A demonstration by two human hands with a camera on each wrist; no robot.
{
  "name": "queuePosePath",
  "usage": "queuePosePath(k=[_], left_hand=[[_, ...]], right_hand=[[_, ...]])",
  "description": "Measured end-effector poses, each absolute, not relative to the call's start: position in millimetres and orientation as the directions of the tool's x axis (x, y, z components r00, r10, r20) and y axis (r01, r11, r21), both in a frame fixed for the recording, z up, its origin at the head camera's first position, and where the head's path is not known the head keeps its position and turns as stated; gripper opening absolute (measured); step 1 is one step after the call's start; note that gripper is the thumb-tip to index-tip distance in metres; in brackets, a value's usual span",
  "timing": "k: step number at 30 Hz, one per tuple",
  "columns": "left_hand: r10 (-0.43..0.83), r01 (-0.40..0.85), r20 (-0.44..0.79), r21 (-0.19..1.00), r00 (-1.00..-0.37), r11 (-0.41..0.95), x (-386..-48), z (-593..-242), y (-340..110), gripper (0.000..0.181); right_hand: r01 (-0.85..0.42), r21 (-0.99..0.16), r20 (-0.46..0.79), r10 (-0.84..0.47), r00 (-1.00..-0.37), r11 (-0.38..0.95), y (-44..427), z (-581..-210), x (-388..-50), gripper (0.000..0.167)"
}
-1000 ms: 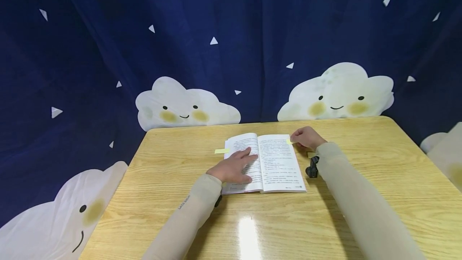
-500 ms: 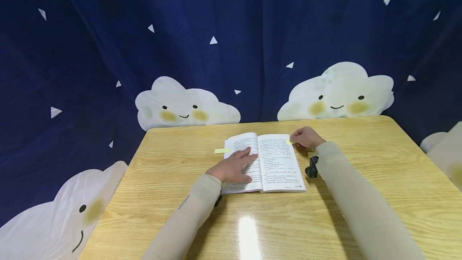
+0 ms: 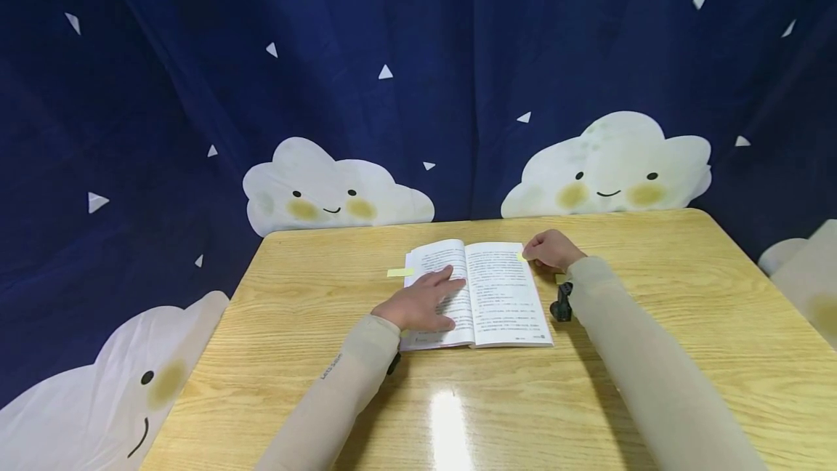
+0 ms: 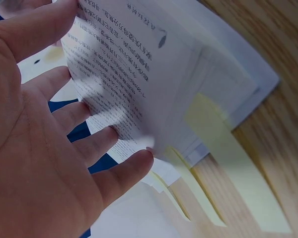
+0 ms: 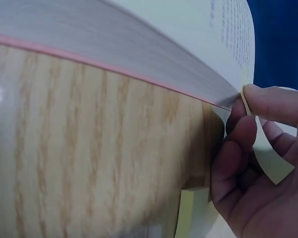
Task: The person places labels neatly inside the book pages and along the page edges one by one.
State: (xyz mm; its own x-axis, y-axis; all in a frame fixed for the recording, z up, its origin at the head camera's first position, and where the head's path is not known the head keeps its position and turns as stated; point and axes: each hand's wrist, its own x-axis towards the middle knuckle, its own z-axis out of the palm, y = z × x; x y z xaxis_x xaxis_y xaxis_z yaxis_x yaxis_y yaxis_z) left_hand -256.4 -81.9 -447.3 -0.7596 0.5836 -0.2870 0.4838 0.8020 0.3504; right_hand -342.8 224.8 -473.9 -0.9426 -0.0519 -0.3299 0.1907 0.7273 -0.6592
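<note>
Yellow strip: at the upper right corner of the right page of the open book (image 3: 506, 304), crossing its outer edge; the right wrist view shows the strip (image 5: 272, 161) between the fingertips, its loose end curving toward the lower right.
Long axis: outward from the page edge; in the head view the fingers hide most of it.
Nearer hand: the right hand (image 3: 552, 249), thumb and forefinger closed together on the strip, other fingers curled beneath.
Left hand (image 3: 421, 304): on the left page, fingers spread, pinching nothing.
Left edge: yellow tabs (image 4: 236, 163) jut past the pages, lower right of the left wrist view.
Beside the right hand: a yellow pad (image 5: 185, 213), lower middle of the right wrist view, partly sleeve-covered in the head view.
Room: the table (image 3: 680, 275) stretches rightward; the curtain (image 3: 418, 78) rises behind its far edge.
</note>
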Motion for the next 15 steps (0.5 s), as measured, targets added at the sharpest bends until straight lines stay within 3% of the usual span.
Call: queuePosePath(k=[15], left_hand=[[0.593, 0.483, -0.286, 0.372, -0.752, 0.792, -254.7, -444.5, -82.8, 0.075]], right_hand=[[0.163, -0.626, -0.312, -0.053, -0.949, 0.762, 224.6, -477.3, -342.7, 0.022]])
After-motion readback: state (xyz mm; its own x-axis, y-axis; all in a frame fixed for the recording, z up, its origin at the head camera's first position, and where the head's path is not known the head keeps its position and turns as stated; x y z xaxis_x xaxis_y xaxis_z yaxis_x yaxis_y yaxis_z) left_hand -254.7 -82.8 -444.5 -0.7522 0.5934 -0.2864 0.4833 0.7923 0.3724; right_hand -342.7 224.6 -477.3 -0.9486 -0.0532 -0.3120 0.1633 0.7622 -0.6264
